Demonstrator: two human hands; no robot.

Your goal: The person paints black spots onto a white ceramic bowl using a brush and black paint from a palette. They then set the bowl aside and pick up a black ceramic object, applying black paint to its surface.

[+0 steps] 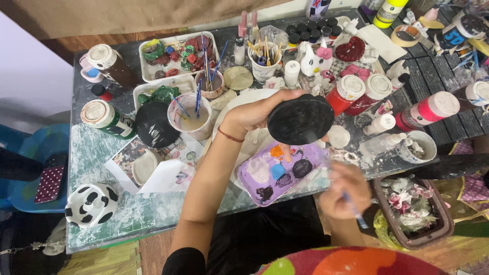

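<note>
a round disc (300, 119), painted black over the whole face that shows, is held up over the middle of the bench (81, 153) by the left hand (254, 114), whose fingers are clenched around its left edge; one fingertip shows under its near rim. the right hand (345, 189), blurred, is closed around a thin blue brush (355, 213) just right of the purple palette (280, 172), near the bench's near edge. judging by the even black coat, this face seems covered; the other side cannot be seen, so what is left there cannot be told. black paint remains on the palette beside orange, blue and white blobs.

left of the disc stands a cup (192, 116) of murky water with brushes, and next to it a second black disc (153, 125) lies flat. a black-and-white spotted bowl (90, 204) sits at the near left corner. red paint bottles (349, 91) crowd close on the disc's right, and a white cat figure (316, 60) and a cup of brushes (264, 60) stand further back. the bench is cluttered, leaving little room beneath the held disc.
</note>
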